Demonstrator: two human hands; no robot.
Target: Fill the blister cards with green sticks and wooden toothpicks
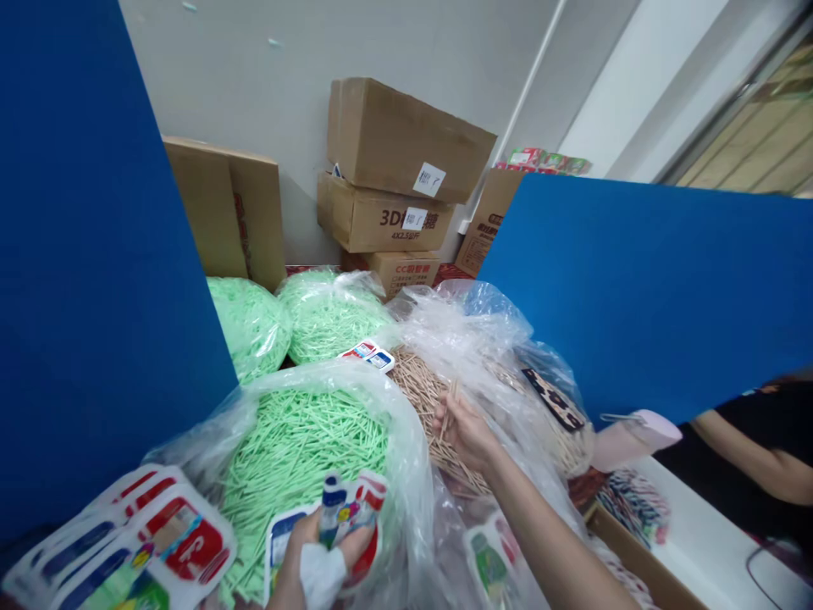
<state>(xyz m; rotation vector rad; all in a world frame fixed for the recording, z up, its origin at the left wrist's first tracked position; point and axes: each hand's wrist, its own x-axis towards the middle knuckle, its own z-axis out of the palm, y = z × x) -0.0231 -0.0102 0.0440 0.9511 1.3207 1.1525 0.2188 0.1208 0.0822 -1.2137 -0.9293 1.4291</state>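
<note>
My left hand (298, 555), with a white wrapping on it, is closed around a curled blue, red and white printed packet (359, 504) at the bottom middle. It is in front of an open clear bag full of thin light-green sticks (311, 432). My right hand (468, 432) reaches over an open bag of thin brown sticks (416, 385), its fingers closed on a few of those sticks (450, 408). More printed packets (184, 542) lie overlapping at lower left. Another packet (372, 356) rests between the bags.
Tied bags of green sticks (336, 313) stand behind. Cardboard boxes (387, 216) are stacked against the wall. Blue panels rise at left (95, 254) and right (654, 280). A phone (552, 398), a pink cup (635, 440) and another person's arm (755, 457) are at right.
</note>
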